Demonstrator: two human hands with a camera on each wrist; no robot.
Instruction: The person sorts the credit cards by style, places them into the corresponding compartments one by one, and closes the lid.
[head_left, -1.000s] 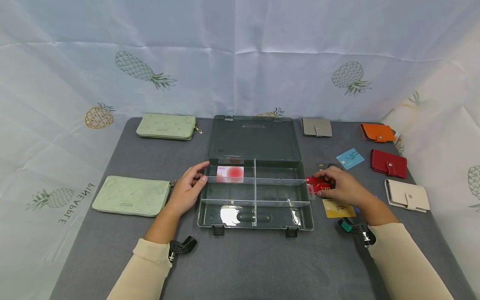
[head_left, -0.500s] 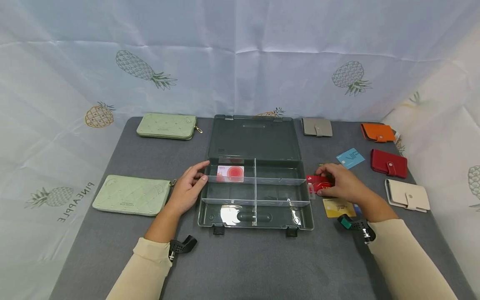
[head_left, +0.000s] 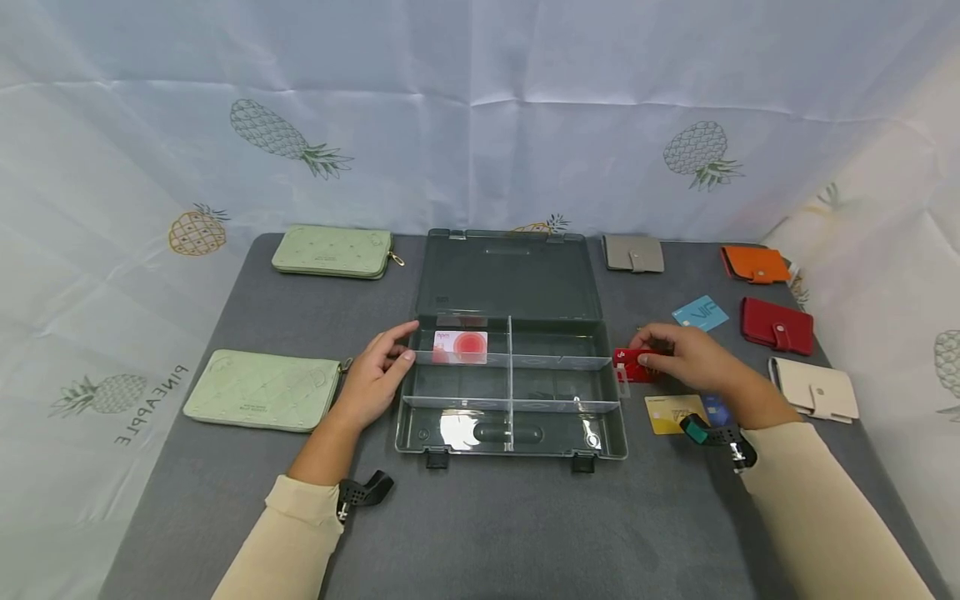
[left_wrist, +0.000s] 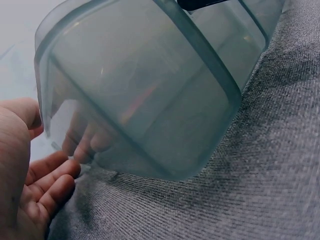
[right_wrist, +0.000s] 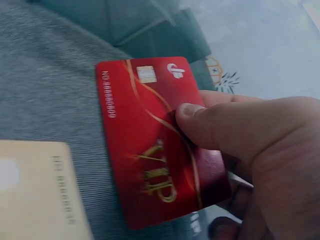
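Note:
In the right wrist view my right hand (right_wrist: 285, 150) pinches a red VIP card (right_wrist: 142, 135), thumb on its printed face and fingers behind. In the head view this card (head_left: 628, 367) is beside the right wall of the compartment box (head_left: 512, 450). My left hand (head_left: 375, 375) rests at the left side of the box, fingers loosely bent, as the left wrist view shows beside the translucent wall (left_wrist: 145, 100). The box lid (head_left: 510, 279) is folded back. A pink and white card (head_left: 461, 347) lies in the back left compartment.
Near my right hand lie a gold card (head_left: 667, 414), a dark blue card (head_left: 715, 408) and a light blue card (head_left: 701, 312). Grey (head_left: 632, 254), orange (head_left: 756, 265), red (head_left: 777, 326) and cream (head_left: 813, 389) card holders line the right. Two green wallets (head_left: 262, 392) lie left.
My right thumb has moved up onto the red card, which is now pinched and slightly shifted. The wrist has moved a little right, showing more of the dark blue card. My left hand stays put.

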